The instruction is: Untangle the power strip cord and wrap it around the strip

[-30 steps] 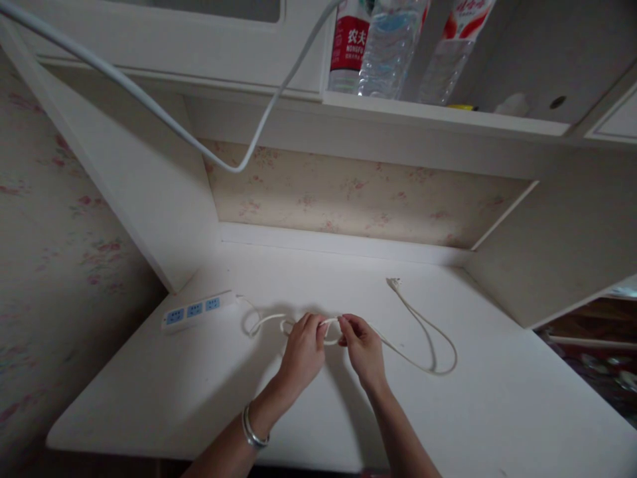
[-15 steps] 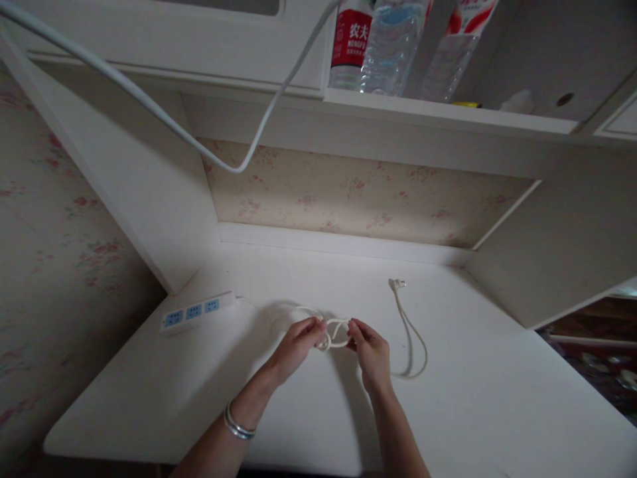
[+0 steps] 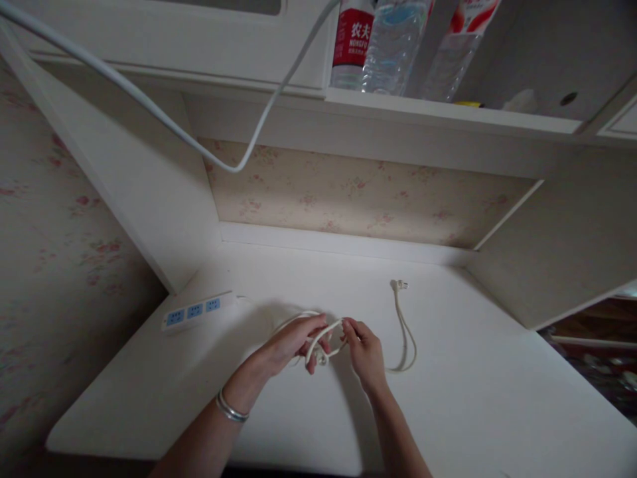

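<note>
A white power cord (image 3: 323, 334) is looped and tangled between my two hands above the desk. My left hand (image 3: 293, 342) holds the bunched part, its fingers partly spread among the loops. My right hand (image 3: 365, 350) is closed, pinching the cord at the right side of a loop. Past my right hand, the cord's free end curves over the desk to a plug (image 3: 401, 285). On the left lies a white power strip (image 3: 199, 311) with blue socket faces, its cord leading toward my left hand. Some crossings of the tangle are hidden by my fingers.
The white desk (image 3: 448, 398) has side panels and a low ledge at the back. A thick pale cable (image 3: 174, 129) hangs across the upper left, close to the camera. Plastic bottles (image 3: 393, 50) stand on the shelf (image 3: 458, 113) above.
My left hand has loosened from a pinch, its fingers now spread in the loops. My right hand has shifted slightly left, pulling the plug end's loop a little closer.
</note>
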Available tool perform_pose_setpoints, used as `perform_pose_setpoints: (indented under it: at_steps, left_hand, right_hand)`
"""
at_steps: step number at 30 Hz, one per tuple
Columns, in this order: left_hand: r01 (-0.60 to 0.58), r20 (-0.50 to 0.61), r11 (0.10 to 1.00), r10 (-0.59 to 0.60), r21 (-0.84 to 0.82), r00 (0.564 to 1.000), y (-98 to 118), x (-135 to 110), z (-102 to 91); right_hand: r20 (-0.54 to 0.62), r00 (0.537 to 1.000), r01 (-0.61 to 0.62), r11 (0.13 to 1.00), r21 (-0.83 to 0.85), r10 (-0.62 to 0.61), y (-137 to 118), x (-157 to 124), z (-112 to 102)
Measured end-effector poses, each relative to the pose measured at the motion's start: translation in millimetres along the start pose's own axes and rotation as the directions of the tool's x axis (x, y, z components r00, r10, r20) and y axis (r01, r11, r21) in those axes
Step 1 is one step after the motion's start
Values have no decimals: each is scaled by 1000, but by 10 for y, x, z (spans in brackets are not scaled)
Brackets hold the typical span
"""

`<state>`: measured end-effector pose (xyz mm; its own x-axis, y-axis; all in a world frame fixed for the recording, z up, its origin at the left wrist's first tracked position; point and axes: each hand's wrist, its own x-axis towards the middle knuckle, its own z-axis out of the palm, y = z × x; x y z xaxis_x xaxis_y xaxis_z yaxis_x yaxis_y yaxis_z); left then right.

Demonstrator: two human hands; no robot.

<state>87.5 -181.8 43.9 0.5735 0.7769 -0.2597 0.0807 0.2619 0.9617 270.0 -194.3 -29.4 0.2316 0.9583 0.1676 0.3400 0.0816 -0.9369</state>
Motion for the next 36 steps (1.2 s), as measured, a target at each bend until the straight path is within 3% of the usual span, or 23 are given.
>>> perform_pose_setpoints:
  at_steps: [3, 6, 10, 15, 18, 23, 26, 28, 29, 31, 32, 34, 36]
  left_hand:
    - [65, 21, 992, -67, 110, 998, -12, 68, 7]
    - [-9, -34, 993, 13, 117, 999, -45, 98, 33]
    - [-154, -78, 985, 148, -79, 986, -53, 2, -9]
    - [-331, -155, 902, 298, -276, 942, -54, -186, -156]
    - [-302, -94, 864, 289, -404, 953, -62, -231, -183]
    - [-119, -34, 867, 117, -484, 993, -4, -205, -177]
    - [-57, -128, 963, 24, -264, 991, 17, -172, -247]
    - [-10, -293, 997, 34, 83, 956, 13, -157, -325]
    - [22, -391, 956, 98, 292, 915, 11, -155, -364]
    - [82, -486, 759, 327, 646, 811, 25, -159, -419]
    - [87, -458, 640, 441, 763, 772, 43, -165, -425]
    - [23, -296, 437, 567, 899, 768, 99, -172, -381]
    - [-82, -101, 286, 571, 955, 815, 153, -158, -263]
  right_hand:
    - [65, 994, 95, 995, -33, -92, -132, -21, 24]
    - [42, 994, 103, 987, -123, -98, -180, -19, 4]
    - [-26, 996, 73, 946, -317, -85, -48, 6, -127]
    - [-90, 993, -105, 898, -427, 73, 200, -31, -292]
    - [-90, 993, -109, 881, -460, 75, 250, -61, -301]
    - [-51, 998, -56, 892, -449, 37, 251, -56, -271]
    - [-40, 998, -57, 915, -400, 45, 239, -45, -294]
    - [-48, 998, -50, 919, -390, 33, 205, -40, -317]
    - [-48, 999, -34, 920, -390, 16, 179, -38, -326]
    - [-37, 999, 17, 923, -384, -33, 112, -31, -331]
    - [-26, 998, 46, 924, -380, -60, 73, -26, -324]
    - [3, 995, 96, 921, -377, -102, -9, -17, -295]
    - [44, 991, 132, 917, -376, -124, -89, -13, -248]
